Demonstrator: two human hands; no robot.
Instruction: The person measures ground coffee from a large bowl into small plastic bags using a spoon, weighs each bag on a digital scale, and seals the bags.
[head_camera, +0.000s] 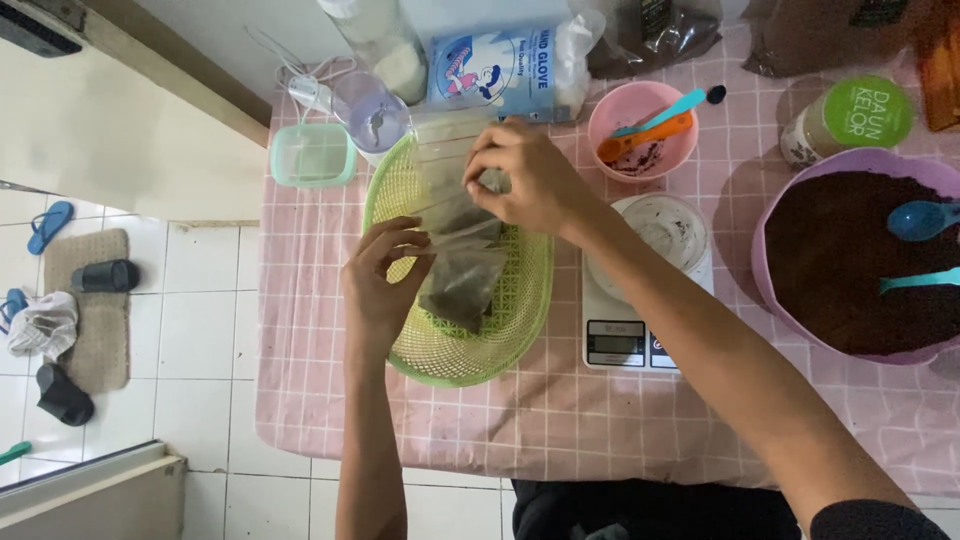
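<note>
Bag (455, 240) of clear plastic, part-filled with dark powder, hangs between both hands over the green basket (500, 330); the left fingers (400, 240) pinch its left edge about midway up, thumb and forefinger closed on the film, the rest curled loosely; the right fingers (490, 170) are closed on the top edge at the far end, bunching the mouth of the bag; whether that mouth is sealed I cannot tell.

It looks light and limp; the film is thin, likely slippery, and would crumple or tear if pulled hard; the powder sits as a soft lump in the lower, near end, so the weight hangs there and the empty upper part folds freely; the safest hold seems the top edge with both hands, or a palm under the filled end, since a squeeze on the lump might push powder up and out.

The bag's long axis runs far to near, tilted a little to the right at the near end; the mouth points far, toward the right hand (530, 180); the filled bottom points near and dips into the basket, close above its mesh.

Outward from the left hand (385, 280): the basket rests on a pink checked counter (560, 420); a scale (625, 330) stands just right of it; a large bowl (860, 260) of dark powder lies further right.
</note>
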